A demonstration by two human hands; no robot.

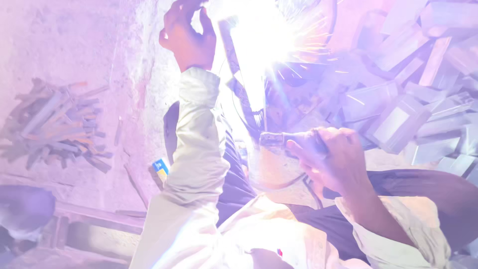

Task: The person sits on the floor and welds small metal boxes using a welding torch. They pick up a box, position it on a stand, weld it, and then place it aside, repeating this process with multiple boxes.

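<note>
- Your right hand (333, 159) is closed around the handle of the electrode holder (279, 139), fingers wrapped tight; your left hand (186, 37) is raised beside the arc, fingers curled. What it grips, if anything, cannot be told through the glare.
- The welding arc (264, 35) burns at the top middle of the view, on a dark upright metal bar (239, 84) that runs down toward the holder.
- Judgement: keep the holder steady and the arc short; your bare left hand sits very close to the sparks, so draw it back or shield it.
- Count: one arc, one holder, two hands of yours.
- Cut metal strips (55, 127) lie heaped on the floor at the left; too many to count.
- Boxy metal pieces (398, 122) are stacked at the right; also beyond counting.
</note>
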